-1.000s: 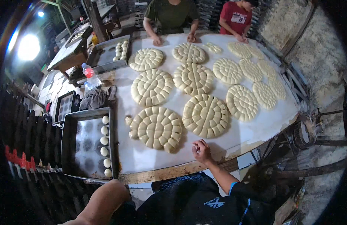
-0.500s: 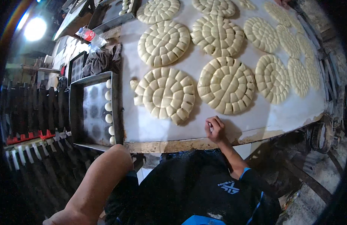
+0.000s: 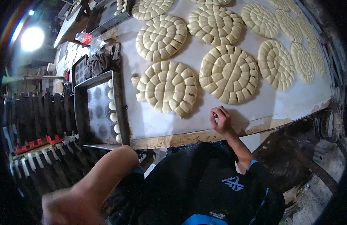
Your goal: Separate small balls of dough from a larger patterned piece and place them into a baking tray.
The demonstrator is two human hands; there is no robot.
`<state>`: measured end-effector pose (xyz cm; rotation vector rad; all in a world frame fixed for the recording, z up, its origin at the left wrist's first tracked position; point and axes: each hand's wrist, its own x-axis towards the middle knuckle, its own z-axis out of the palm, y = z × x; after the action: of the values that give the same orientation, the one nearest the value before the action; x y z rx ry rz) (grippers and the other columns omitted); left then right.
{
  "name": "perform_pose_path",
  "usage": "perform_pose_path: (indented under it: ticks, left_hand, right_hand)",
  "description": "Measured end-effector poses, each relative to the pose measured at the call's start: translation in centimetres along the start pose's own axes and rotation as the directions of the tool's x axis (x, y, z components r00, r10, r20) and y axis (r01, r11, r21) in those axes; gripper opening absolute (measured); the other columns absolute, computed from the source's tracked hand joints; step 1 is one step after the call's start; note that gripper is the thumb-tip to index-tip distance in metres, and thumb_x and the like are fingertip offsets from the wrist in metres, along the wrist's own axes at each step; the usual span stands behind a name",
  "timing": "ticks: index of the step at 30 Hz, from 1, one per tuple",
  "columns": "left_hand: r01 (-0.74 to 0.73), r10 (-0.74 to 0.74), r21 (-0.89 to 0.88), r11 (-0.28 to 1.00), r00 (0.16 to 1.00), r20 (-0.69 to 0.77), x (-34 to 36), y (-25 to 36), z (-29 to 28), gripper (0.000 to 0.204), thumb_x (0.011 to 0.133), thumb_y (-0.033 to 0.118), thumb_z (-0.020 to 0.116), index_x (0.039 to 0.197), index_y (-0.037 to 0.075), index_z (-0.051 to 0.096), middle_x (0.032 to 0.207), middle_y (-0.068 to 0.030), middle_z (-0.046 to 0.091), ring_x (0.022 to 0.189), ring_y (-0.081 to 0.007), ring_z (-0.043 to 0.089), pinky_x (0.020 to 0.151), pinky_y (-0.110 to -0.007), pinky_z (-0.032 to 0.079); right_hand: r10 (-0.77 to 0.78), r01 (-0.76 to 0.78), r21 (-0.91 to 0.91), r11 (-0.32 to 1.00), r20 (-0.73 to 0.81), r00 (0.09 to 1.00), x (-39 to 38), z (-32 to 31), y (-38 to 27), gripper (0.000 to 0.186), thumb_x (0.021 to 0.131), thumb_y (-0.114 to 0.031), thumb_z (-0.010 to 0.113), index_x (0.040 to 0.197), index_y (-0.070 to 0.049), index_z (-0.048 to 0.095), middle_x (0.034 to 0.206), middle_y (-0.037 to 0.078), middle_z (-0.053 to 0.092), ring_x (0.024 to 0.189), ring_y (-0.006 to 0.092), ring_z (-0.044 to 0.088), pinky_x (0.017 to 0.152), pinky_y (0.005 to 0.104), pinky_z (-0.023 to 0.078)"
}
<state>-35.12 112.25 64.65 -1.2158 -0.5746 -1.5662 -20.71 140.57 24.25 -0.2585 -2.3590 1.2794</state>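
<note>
Near the front edge of the pale worktable (image 3: 154, 129), my right hand (image 3: 221, 119) is loosely curled, with nothing visible in it. The closest thing to it is a round slab of dough (image 3: 229, 75) cut into small pieces. Left of that lies another cut dough round (image 3: 168, 88), with a few pieces loose at its left side. My left hand (image 3: 66, 208) is low at the left, away from the table and smeared by motion, so its fingers cannot be made out. The left elbow is bent beside the corner of a metal tray (image 3: 79, 112).
Dough balls (image 3: 112, 105) line the tray's right side. Behind it are a dark crumpled cloth (image 3: 98, 63) and a plastic bottle (image 3: 89, 39) with a red label. Several more cut rounds (image 3: 214, 24) cover the table's far part. Dark upright slats (image 3: 34, 120) stand at the left.
My left hand has moved slightly and is now more blurred. The right hand stays curled by the table edge. The whole view has shifted a little.
</note>
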Motion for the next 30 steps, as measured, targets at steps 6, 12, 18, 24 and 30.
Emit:
perform_pose_path:
  ticks: [6, 12, 18, 24, 30]
  left_hand:
    - [0.52, -0.913, 0.786, -0.336, 0.025, -0.406, -21.3, -5.4, -8.9, 0.025, 0.099, 0.018, 0.054, 0.113, 0.001, 0.066, 0.099, -0.0069, 0.07, 0.096, -0.017, 0.064, 0.089, -0.03, 0.049]
    - [-0.015, -0.868, 0.877, -0.48, -0.14, -0.477, -36.0, -4.4, -21.5, 0.063, 0.089, 0.059, 0.054, 0.116, 0.003, 0.065, 0.105, -0.0269, 0.066, 0.101, -0.0417, 0.062, 0.091, -0.047, 0.048]
    - [0.203, -0.911, 0.891, -0.407, -0.019, -0.412, -36.9, -6.4, -20.5, 0.06, 0.084, 0.045, 0.07, 0.108, -0.009, 0.06, 0.107, -0.0263, 0.066, 0.096, -0.043, 0.065, 0.083, -0.044, 0.053]
    - [0.192, -0.91, 0.912, -0.363, -0.285, -0.302, -34.6, -2.7, -24.1, 0.052, 0.084, 0.046, 0.07, 0.102, -0.002, 0.07, 0.09, -0.027, 0.069, 0.085, -0.0437, 0.068, 0.074, -0.045, 0.054]
    - [0.269, -0.888, 0.899, -0.347, 0.215, -0.407, -31.0, 8.1, -22.1, 0.044, 0.093, 0.041, 0.06, 0.096, -0.003, 0.061, 0.084, -0.0282, 0.065, 0.082, -0.0483, 0.063, 0.073, -0.053, 0.05]
  right_hand:
    - [0.001, -0.002, -0.054, 0.999, -0.021, 1.0, -0.3, -0.1, 0.6, 0.007, 0.084, -0.004, 0.061, 0.091, -0.002, 0.059, 0.084, 0.012, 0.058, 0.066, 0.0248, 0.059, 0.061, 0.0342, 0.049]
    - [0.006, -0.006, 0.013, 1.0, -0.05, 0.999, -0.1, 0.4, -0.3, 0.007, 0.086, -0.006, 0.06, 0.092, -0.002, 0.06, 0.082, 0.01, 0.057, 0.062, 0.0222, 0.056, 0.057, 0.0326, 0.048]
    - [0.003, -0.004, -0.009, 1.0, -0.099, 0.995, -0.4, 0.9, -0.3, 0.008, 0.086, -0.007, 0.06, 0.092, -0.002, 0.06, 0.081, 0.009, 0.057, 0.062, 0.0196, 0.056, 0.057, 0.0305, 0.048]
    - [0.001, -0.02, -0.107, 0.994, -0.18, 0.984, -0.4, 1.5, -0.5, 0.011, 0.086, -0.012, 0.064, 0.093, -0.003, 0.064, 0.079, 0.007, 0.06, 0.062, 0.0144, 0.057, 0.055, 0.0268, 0.046]
    - [0.195, -0.203, -0.006, 0.979, -0.246, 0.949, -4.7, 2.7, -1.3, 0.016, 0.087, -0.018, 0.066, 0.095, -0.003, 0.065, 0.083, 0.003, 0.064, 0.07, 0.0106, 0.057, 0.066, 0.0265, 0.047]
